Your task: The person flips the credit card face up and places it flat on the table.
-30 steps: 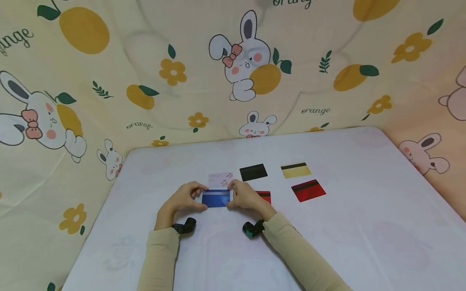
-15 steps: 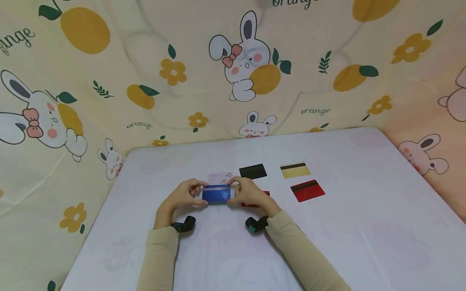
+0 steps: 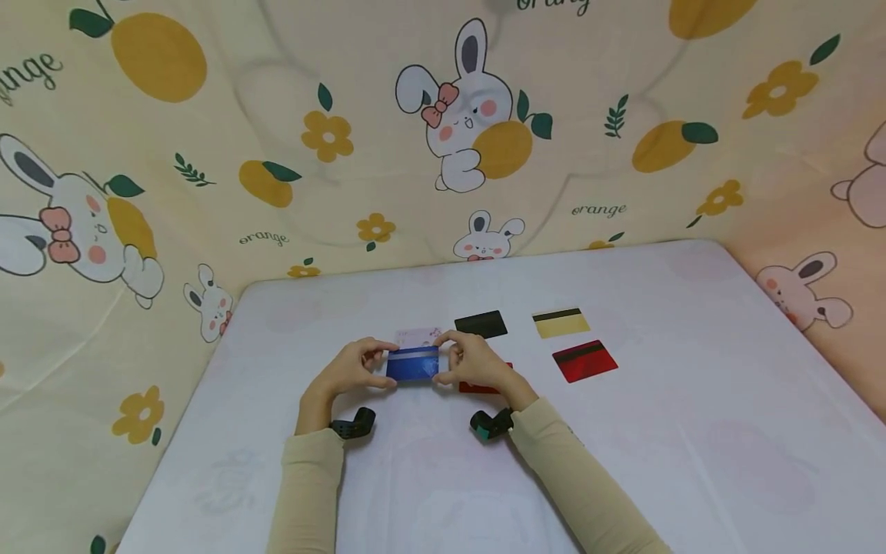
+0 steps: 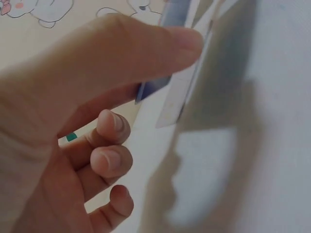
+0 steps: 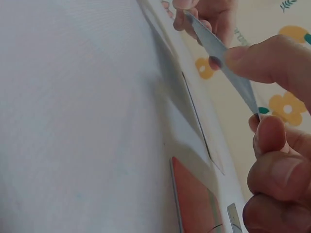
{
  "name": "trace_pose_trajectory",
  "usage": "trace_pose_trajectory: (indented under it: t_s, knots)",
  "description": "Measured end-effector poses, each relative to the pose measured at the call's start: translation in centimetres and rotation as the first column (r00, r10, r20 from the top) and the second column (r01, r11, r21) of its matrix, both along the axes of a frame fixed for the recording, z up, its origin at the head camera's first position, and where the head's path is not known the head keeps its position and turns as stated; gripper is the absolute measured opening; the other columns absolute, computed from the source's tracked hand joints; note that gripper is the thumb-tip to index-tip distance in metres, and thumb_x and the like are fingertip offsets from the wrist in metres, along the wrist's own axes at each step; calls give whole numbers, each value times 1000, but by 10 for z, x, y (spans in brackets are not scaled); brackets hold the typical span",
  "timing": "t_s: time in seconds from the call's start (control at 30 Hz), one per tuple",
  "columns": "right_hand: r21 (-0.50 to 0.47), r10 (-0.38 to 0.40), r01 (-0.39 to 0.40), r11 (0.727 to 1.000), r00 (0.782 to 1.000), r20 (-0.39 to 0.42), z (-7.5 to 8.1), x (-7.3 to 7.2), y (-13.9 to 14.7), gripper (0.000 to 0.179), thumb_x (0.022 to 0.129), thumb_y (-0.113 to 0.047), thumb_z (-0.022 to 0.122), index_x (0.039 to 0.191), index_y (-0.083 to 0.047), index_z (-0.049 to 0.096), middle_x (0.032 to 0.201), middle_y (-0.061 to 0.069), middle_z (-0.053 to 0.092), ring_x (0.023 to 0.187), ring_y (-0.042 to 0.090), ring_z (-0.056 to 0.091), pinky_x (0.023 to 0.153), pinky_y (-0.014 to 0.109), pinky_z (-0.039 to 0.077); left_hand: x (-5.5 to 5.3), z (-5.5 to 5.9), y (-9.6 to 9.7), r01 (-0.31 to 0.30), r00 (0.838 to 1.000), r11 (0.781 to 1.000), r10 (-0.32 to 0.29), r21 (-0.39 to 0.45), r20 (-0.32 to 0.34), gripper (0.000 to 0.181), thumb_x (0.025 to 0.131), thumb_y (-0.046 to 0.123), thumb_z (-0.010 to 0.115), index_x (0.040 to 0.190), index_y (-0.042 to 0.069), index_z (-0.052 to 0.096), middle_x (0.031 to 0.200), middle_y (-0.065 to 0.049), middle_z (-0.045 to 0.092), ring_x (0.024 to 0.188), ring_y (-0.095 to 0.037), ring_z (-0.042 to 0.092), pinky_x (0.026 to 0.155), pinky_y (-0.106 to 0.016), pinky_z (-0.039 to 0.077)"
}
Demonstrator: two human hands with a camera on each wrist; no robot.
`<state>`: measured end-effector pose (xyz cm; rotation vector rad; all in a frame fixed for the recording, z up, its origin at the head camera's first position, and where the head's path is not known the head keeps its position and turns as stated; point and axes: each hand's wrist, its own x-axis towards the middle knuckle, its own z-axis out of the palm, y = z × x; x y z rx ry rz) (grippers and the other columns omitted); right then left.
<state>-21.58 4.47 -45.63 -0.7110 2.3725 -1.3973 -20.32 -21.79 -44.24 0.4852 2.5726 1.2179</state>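
A blue bank card (image 3: 413, 365) with a pale stripe is held up off the table, tilted, at its two short ends. My left hand (image 3: 349, 368) pinches the left end between thumb and forefinger; its other fingers curl loosely in the left wrist view. On the right end, my right hand (image 3: 477, 363) pinches with thumb and a finger. Seen nearly edge-on in the right wrist view, the blue card (image 5: 227, 68) hangs clear of the table. Just behind it lies a pale pink card (image 3: 418, 336), its lower part hidden. A red card (image 3: 477, 388) is partly covered by my right hand.
Flat on the white-covered table (image 3: 623, 462) are a black card (image 3: 481, 324), a gold card (image 3: 561, 323) with a dark stripe and another red card (image 3: 584, 361) to the right. A patterned cloth (image 3: 388, 185) rises behind the table.
Both hands have moved slightly away from me with the blue card, which now covers more of the pink card. The right hand also uncovers and covers different parts of the near red card.
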Motion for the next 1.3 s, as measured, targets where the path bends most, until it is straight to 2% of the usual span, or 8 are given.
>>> trace_pose_trajectory:
  t_s: [0.17, 0.3, 0.47, 0.57, 0.7, 0.83, 0.97, 1.3]
  knots:
    - [-40, -15, 14, 999, 999, -35, 1, -1, 0, 53, 71, -13, 83, 118, -4, 59, 61, -1, 53, 55, 8, 45, 57, 21, 38, -1, 0, -1, 8, 1000, 1000, -9, -22, -28, 58, 69, 15, 85, 123, 5, 65, 89, -6, 49, 80, -16, 41, 67, -21, 36]
    - [-69, -25, 21, 997, 998, -54, 1, -2, 1, 54, 71, -12, 83, 119, -5, 60, 63, 0, 54, 53, 7, 45, 53, 20, 37, -2, 0, 0, 20, 996, 999, -24, -47, -83, 59, 68, 17, 85, 123, 5, 64, 90, -10, 51, 82, -17, 42, 68, -22, 36]
    - [-89, -31, 25, 996, 997, -65, 2, -2, 1, 53, 71, -11, 82, 119, -5, 60, 62, -1, 53, 52, 6, 44, 51, 19, 36, -1, 6, 1, 20, 991, 996, -32, -90, -132, 61, 68, 20, 86, 123, 6, 64, 94, -13, 56, 87, -19, 48, 74, -25, 40]
    - [-97, -37, 31, 995, 997, -64, 3, -2, 1, 54, 71, -10, 82, 119, -5, 60, 62, 0, 52, 52, 6, 44, 52, 19, 36, -1, 8, 2, 19, 987, 994, -35, -104, -157, 60, 68, 20, 86, 122, 6, 65, 101, -15, 59, 92, -22, 52, 78, -31, 44]
    - [-95, -41, 34, 995, 996, -73, 4, -1, 1, 54, 70, -9, 83, 119, -5, 61, 62, 0, 52, 52, 6, 45, 52, 18, 36, 1, 10, 3, 21, 980, 993, -44, -119, -193, 61, 67, 19, 87, 122, 5, 65, 115, -17, 61, 100, -30, 58, 87, -45, 49]
    - [-87, -41, 32, 996, 994, -99, 6, 0, 1, 53, 70, -9, 82, 119, -5, 61, 61, 0, 51, 51, 5, 44, 52, 18, 37, 4, 14, 5, 13, 981, 992, -37, -122, -191, 66, 67, 19, 88, 126, 4, 62, 129, -17, 60, 117, -36, 58, 102, -55, 44]
    - [-72, -33, 24, 997, 992, -119, 10, 3, -1, 52, 71, -10, 82, 118, -4, 61, 62, 1, 52, 51, 4, 44, 52, 18, 37, 8, 21, 11, -3, 982, 992, -20, -122, -187, 72, 66, 22, 88, 130, 5, 58, 136, -17, 58, 130, -37, 52, 109, -54, 40]
    - [-52, -40, 31, 998, 985, -170, 15, 7, -3, 49, 72, -14, 82, 115, -1, 61, 63, 5, 55, 51, 2, 45, 51, 17, 39, 13, 28, 32, 40, 965, 993, -68, -114, -252, 73, 69, 24, 86, 133, 4, 56, 136, -14, 60, 130, -34, 53, 109, -49, 42]
